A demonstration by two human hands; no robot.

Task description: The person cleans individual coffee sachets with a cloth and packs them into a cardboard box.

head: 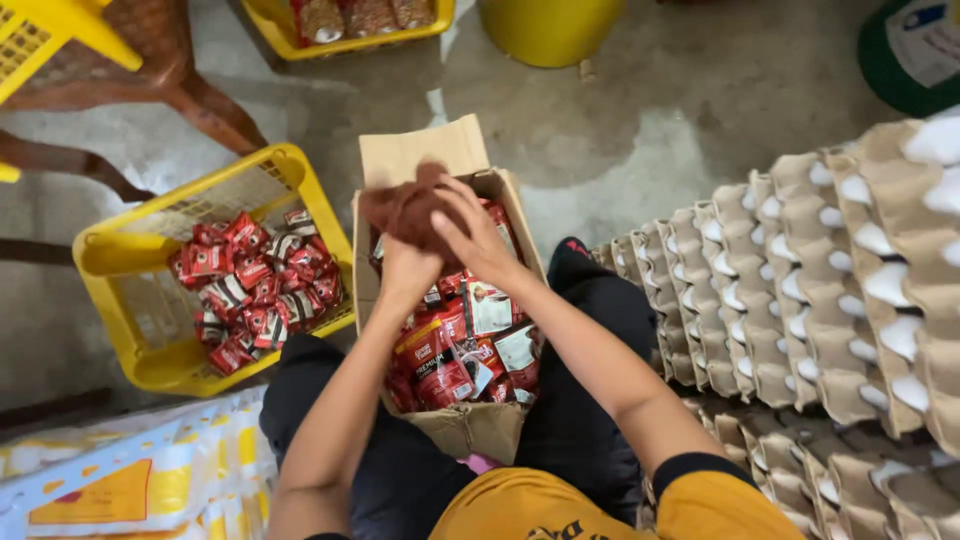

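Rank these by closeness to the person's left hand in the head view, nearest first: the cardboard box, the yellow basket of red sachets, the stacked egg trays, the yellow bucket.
1. Cardboard box, directly under the left hand.
2. Yellow basket of red sachets, to its left on the floor.
3. Yellow bucket, at the top edge, beyond the box.
4. Egg trays, stacked far right.

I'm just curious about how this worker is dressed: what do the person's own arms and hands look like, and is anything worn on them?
Both arms are bare from the short sleeves down. The left hand and right hand wear no gloves; no rings, watch or bracelets show. The short-sleeved yellow-orange shirt has a dark band edging its sleeves, plainest on the right sleeve, and dark lettering on the front.
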